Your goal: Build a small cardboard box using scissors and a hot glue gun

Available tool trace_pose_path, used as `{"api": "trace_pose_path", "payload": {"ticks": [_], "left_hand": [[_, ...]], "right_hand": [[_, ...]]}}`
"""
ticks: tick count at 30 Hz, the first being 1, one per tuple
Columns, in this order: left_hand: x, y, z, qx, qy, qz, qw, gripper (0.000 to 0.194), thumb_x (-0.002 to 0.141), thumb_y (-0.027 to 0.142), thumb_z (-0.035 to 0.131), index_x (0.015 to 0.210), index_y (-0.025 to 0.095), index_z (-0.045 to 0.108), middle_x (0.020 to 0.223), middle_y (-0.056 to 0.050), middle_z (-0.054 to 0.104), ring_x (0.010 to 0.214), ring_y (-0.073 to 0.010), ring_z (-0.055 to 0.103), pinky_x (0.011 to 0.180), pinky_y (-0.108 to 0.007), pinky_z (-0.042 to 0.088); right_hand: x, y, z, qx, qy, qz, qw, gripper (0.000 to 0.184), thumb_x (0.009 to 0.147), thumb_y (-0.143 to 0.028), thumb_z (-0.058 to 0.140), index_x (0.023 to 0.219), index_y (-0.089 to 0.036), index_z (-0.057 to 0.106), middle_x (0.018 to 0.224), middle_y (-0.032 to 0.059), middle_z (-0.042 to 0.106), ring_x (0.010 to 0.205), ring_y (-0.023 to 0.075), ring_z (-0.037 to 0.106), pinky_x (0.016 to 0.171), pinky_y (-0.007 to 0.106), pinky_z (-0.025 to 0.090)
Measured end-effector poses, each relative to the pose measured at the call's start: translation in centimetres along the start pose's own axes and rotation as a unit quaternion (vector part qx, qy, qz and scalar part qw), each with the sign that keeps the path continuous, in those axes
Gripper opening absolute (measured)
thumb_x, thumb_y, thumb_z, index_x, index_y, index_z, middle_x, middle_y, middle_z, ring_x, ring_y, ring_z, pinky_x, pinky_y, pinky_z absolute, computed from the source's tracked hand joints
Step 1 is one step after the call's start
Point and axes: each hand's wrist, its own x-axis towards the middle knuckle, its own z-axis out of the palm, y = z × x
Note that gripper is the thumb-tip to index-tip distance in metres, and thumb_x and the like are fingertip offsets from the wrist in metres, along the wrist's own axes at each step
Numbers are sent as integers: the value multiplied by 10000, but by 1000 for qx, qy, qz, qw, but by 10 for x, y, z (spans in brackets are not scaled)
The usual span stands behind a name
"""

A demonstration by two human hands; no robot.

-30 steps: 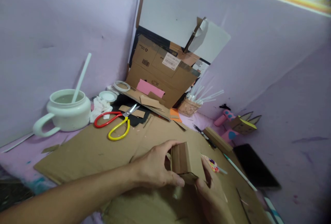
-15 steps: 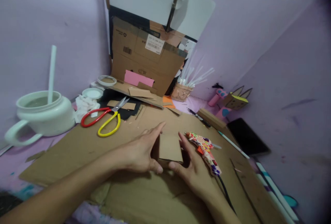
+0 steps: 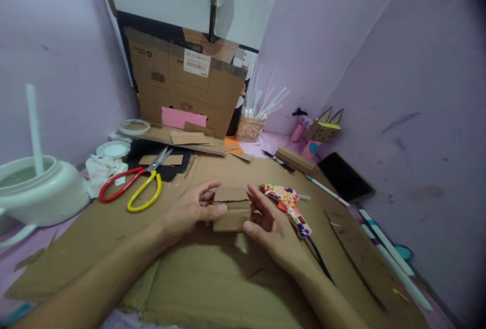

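A small folded cardboard piece rests on the big cardboard sheet in the middle of the view. My left hand grips its left side, thumb on top and fingers behind. My right hand grips its right side the same way. Just right of my right hand lies a glue gun with a colourful pattern, its black cord trailing toward me.
Red and yellow scissors lie to the left. A white pot with a stick stands at the far left. Cardboard boxes lean against the back wall beside a basket of white sticks. A black phone lies at right.
The cardboard piece came down from an upright hold to lie low on the sheet between both hands. The camera view swung to the right and levelled.
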Motion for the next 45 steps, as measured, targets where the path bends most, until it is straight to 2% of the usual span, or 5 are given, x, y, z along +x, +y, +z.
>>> {"api": "trace_pose_path", "payload": {"ticks": [6, 17, 31, 37, 45], "left_hand": [[0, 1, -1, -166, -65, -71, 981, 396, 739, 296, 659, 1075, 93, 609, 750, -78, 662, 588, -149, 583, 476, -221, 422], [-1, 2, 12, -268, -64, -107, 955, 326, 832, 242, 536, 1129, 120, 589, 909, -112, 705, 807, -228, 654, 596, -293, 504], [2, -19, 14, -51, 4, 9, 999, 633, 683, 400, 733, 1200, 109, 512, 933, -104, 658, 564, -114, 570, 478, -208, 422], [0, -17, 13, 82, 30, 107, 990, 800, 614, 336, 776, 1291, 145, 395, 1141, -120, 608, 1008, -260, 595, 800, -303, 493], [-1, -18, 19, 187, 37, 73, 979, 891, 599, 232, 746, 1364, 130, 302, 1081, -135, 623, 967, -291, 613, 833, -402, 495]], "right_hand": [[0, -10, -5, -110, 5, -82, 991, 620, 688, -367, 703, 1267, -229, 530, 1284, 105, 547, 1155, 294, 506, 960, 450, 408], [-7, -13, 1, -187, 15, -133, 973, 675, 760, -321, 642, 1366, -191, 374, 1436, 116, 398, 1324, 273, 348, 1084, 473, 277], [-7, -3, 2, -169, 57, -94, 979, 442, 717, -296, 697, 1103, -209, 498, 1317, 137, 509, 1200, 268, 502, 987, 464, 408], [-4, -5, 3, -100, 42, -85, 990, 418, 688, -121, 665, 1028, -240, 452, 1352, 94, 463, 1113, 222, 565, 929, 404, 466], [0, 3, 6, -80, 35, -65, 994, 554, 681, -110, 651, 1166, -225, 410, 1180, 93, 572, 1069, 221, 584, 906, 393, 475]]}}
